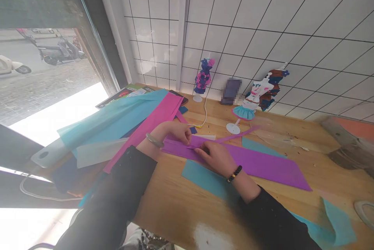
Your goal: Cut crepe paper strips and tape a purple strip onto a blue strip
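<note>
A long purple paper sheet (pixel 263 164) lies across the wooden table (pixel 187 211). My left hand (pixel 175 131) rests on the sheet's left end, its fingers pinched together on a fold of the purple paper. My right hand (pixel 217 156) presses on the same end just to the right, fingers curled onto the paper. Both wrists wear bracelets. A teal paper sheet (pixel 204 179) lies under the purple one.
Pink (pixel 154 121) and light blue (pixel 117 121) paper sheets lie at the left. Two small mannequins in paper dresses (pixel 203 78) (pixel 251 101) stand near the tiled wall. A white cable (pixel 204 115) runs between them. More teal paper (pixel 333 226) lies at the right front.
</note>
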A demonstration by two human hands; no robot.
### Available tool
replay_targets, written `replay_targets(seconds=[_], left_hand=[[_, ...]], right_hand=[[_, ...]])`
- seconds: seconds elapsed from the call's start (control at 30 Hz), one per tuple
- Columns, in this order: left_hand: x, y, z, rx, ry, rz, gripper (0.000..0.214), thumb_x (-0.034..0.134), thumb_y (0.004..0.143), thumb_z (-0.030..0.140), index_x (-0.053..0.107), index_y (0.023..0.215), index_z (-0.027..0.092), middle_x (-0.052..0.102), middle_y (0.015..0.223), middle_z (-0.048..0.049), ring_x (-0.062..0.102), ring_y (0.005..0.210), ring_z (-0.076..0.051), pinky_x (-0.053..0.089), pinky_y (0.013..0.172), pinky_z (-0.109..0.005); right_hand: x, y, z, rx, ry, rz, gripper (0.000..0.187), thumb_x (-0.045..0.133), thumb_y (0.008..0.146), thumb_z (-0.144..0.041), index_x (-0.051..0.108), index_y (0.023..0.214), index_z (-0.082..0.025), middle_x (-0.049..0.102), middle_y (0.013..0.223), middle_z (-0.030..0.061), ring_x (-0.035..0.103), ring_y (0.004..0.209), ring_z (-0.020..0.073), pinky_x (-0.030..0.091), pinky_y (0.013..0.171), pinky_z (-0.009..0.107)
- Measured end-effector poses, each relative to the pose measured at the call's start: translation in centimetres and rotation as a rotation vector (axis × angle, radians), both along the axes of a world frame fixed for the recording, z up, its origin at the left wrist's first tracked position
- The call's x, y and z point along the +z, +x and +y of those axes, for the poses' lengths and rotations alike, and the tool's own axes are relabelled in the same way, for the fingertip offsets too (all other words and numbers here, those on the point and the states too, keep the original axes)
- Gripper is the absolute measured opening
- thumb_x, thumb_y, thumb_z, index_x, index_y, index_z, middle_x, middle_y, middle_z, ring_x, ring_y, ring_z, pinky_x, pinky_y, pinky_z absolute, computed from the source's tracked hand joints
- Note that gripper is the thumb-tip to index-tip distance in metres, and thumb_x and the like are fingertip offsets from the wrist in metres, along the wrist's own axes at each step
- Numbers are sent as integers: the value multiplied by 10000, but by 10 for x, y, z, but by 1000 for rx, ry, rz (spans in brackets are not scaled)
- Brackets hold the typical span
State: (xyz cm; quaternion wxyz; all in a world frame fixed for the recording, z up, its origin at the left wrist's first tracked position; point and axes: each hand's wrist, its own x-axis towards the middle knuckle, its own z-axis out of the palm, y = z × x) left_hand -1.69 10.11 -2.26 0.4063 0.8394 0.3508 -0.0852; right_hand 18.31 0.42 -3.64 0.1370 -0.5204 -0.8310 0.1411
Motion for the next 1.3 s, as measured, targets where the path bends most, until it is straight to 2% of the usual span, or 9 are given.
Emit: replay_targets(seconds=[0.57,0.9,1.3], left_hand=[[-2,0,1,4,-41,5,219,598,635,380,661,789,238,641,774,43,516,678,-105,359,566,-196],[-6,-2,3,-32,-65,-54,216,592,654,380,659,801,237,641,791,38,522,709,-110,369,596,-199],[-4,-2,1,-4,-78,-48,214,595,651,352,663,814,232,639,794,39,513,692,-102,370,628,-206]], right_hand=[[-7,3,-5,-33,-37,32,344,412,838,-479,566,730,-192,639,702,17,522,595,130,279,504,240],[-12,-3,-2,-37,-4,-7,359,395,847,-487,560,726,-191,639,694,26,518,584,134,256,500,244],[-14,-4,0,-42,3,2,346,402,852,-473,562,731,-191,650,709,27,545,615,145,275,516,246]])
